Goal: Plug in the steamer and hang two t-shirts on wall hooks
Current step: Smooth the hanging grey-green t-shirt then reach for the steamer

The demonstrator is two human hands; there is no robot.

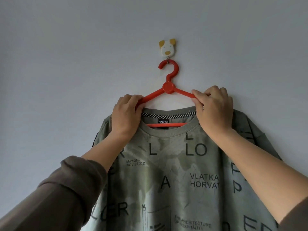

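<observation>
Up against a pale grey wall (66, 47), a person's two bare hands grip a red plastic hanger (168, 88) that carries an olive-green t-shirt (166, 172). The hanger's curved top is looped over the small metal pin of a wall hook (167, 48) shaped like a white dog's face with yellow ears and a yellow nose, fixed high on the wall.

The left hand (125, 114) is closed around the hanger's left arm where it meets the shirt's shoulder, its fingers (133, 98) curled over the red plastic and the fabric edge beneath. The right hand (215, 109) pinches the hanger's right arm, its fingers clenched on the bar just above the collar, the thumb pressed down beside the neckline. Both forearms reach upward from the lower corners of the view; a brown sleeve (55, 194) is pushed back on the left arm, and a strip of the same brown cloth shows at the lower right corner.

The t-shirt hangs flat against the wall, front outward, its neckline open to show a black-and-white striped tape, a dark label reading "FENDEYOS" and the hanger's lower red bar crossing behind it. Dark printed lettering is scattered across the chest, including "VLATKA HORVAT", "MAY 26 - NOV 25 2025" and large single letters. The shirt's lower part runs out of view at the bottom edge.
</observation>
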